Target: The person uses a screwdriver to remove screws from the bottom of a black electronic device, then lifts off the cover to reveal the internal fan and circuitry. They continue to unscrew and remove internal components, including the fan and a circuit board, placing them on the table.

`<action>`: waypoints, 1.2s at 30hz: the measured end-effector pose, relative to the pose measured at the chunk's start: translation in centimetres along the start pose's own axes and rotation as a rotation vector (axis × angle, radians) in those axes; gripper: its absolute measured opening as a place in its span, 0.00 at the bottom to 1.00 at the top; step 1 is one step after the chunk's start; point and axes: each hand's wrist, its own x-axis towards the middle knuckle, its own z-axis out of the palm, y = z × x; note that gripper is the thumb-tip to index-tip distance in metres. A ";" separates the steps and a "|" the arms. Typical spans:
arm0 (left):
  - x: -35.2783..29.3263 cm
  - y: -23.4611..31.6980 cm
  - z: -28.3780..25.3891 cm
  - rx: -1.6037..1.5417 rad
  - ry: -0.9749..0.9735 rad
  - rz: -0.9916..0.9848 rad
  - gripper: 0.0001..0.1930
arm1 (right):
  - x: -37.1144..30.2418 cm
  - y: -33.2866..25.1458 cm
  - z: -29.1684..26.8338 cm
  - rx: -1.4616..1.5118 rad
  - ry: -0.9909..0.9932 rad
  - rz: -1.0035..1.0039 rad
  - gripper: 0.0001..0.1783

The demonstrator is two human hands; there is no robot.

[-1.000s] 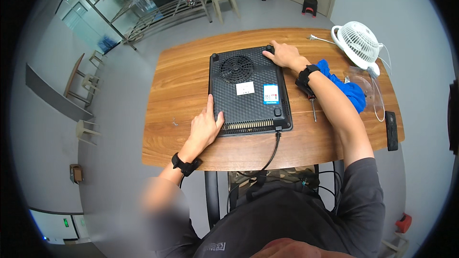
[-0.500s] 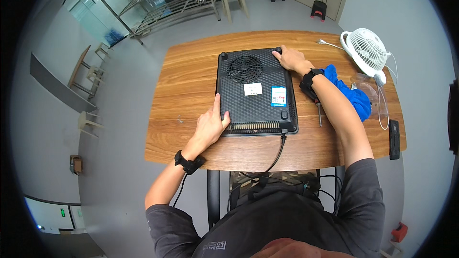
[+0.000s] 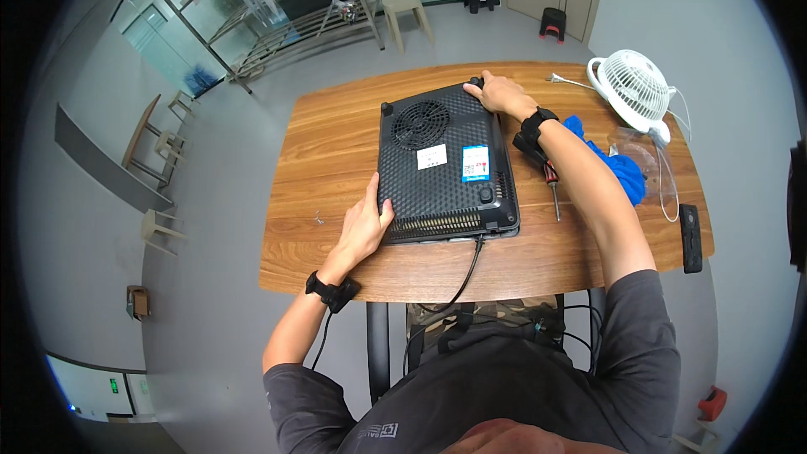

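Note:
An induction cooker lies upside down on the wooden table, its black patterned bottom cover with a round fan grille facing up. My left hand grips the cover's left edge, thumb on top near the front corner. At the far right corner my right hand holds the edge, its fingertips partly hidden behind it. The cover sits slightly askew over the part beneath, with a gap along the right and near sides. A black power cord runs from the near side toward my lap.
Right of the cooker lies a screwdriver, partly under my right forearm. A blue cloth, a clear plastic bag, a white fan and a black bar-shaped object are farther right. Small screws lie on the left.
The cooker's bottom cover has turned a little and shifted left in the picture, both hands moving with it. A gap below the cover now shows at the near right corner.

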 end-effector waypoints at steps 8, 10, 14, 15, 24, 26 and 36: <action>-0.3 -0.4 -0.6 -0.072 -0.019 0.005 0.33 | -0.1 -0.2 -1.7 0.285 0.143 -0.084 0.50; -0.3 -0.2 -0.7 -0.074 -0.026 0.010 0.33 | -0.1 0.1 -1.4 0.330 0.160 -0.094 0.51; -0.1 -0.6 -0.8 -0.102 -0.053 0.033 0.33 | -0.1 0.5 -2.1 0.400 0.228 -0.149 0.53; 0.0 -0.7 -0.9 -0.119 -0.068 0.035 0.33 | -0.1 0.4 -2.6 0.403 0.238 -0.152 0.54; 1.8 6.9 -8.2 -0.003 0.046 0.045 0.30 | -2.1 -6.2 -7.0 0.437 0.344 -0.147 0.52; 2.3 10.5 -10.5 -0.054 0.025 0.057 0.34 | -2.2 -8.5 -7.8 0.426 0.348 -0.149 0.51; 5.5 16.7 -14.7 0.425 -0.099 -0.006 0.52 | -1.9 -17.0 -9.8 0.244 0.343 -0.217 0.46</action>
